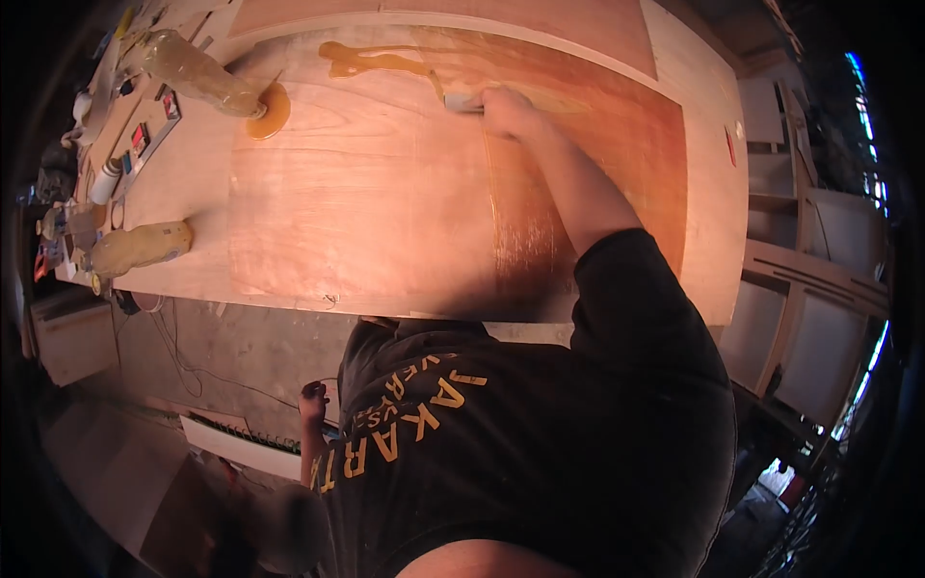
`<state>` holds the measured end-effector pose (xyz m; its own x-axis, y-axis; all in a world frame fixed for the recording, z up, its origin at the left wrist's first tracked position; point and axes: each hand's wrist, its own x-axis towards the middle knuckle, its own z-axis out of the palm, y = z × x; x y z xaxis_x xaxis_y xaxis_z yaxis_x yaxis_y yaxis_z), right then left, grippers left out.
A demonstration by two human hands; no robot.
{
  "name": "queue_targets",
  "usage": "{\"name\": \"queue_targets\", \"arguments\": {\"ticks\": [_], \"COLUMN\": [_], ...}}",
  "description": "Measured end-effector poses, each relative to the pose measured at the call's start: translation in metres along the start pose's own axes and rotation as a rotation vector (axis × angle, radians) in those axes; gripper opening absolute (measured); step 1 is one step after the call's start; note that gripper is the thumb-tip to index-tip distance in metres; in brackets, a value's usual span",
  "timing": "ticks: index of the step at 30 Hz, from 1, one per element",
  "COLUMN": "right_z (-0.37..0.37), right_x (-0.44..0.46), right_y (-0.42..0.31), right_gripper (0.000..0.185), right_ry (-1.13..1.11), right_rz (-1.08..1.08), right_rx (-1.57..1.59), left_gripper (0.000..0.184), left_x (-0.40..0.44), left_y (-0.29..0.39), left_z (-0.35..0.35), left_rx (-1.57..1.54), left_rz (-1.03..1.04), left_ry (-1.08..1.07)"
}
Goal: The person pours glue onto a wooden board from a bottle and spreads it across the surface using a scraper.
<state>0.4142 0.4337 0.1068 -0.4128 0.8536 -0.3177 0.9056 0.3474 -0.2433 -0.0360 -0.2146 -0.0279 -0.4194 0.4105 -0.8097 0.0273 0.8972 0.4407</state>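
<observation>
My right hand (508, 113) is closed around a flat, pale spreader (463, 102), its edge against a wooden panel (356, 193). A thick amber trail of glue (371, 61) runs along the panel's far side to the spreader. To the right, a wet film darkens the wood; the left part is paler. My left hand (313, 397) hangs low beside my body, away from the panel, with curled fingers. It is dim and small, so I cannot make out whether it holds anything.
A bottle (198, 72) lies tipped at the far left, its mouth at a glue puddle (269, 111). Another yellowish bottle (143, 247) lies nearer me. A white can (106, 181) and small items line the left edge. Wooden cabinet frames (819, 289) stand at the right; cables (226, 376) cross the floor.
</observation>
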Motion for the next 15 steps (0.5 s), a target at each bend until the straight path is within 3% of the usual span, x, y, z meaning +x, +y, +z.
{"name": "queue_targets", "arguments": {"ticks": [10, 15], "right_z": [0.067, 0.099], "right_x": [-0.235, -0.319], "right_y": [-0.063, -0.097], "right_gripper": [0.057, 0.059], "right_ry": [-0.177, -0.117], "right_rz": [0.163, 0.171], "right_rx": [0.035, 0.032], "left_gripper": [0.042, 0.043], "left_x": [0.081, 0.103], "left_y": [0.001, -0.012], "left_z": [-0.046, -0.071], "left_rx": [0.105, 0.170], "left_rz": [0.192, 0.262], "left_ry": [-0.099, -0.127]}}
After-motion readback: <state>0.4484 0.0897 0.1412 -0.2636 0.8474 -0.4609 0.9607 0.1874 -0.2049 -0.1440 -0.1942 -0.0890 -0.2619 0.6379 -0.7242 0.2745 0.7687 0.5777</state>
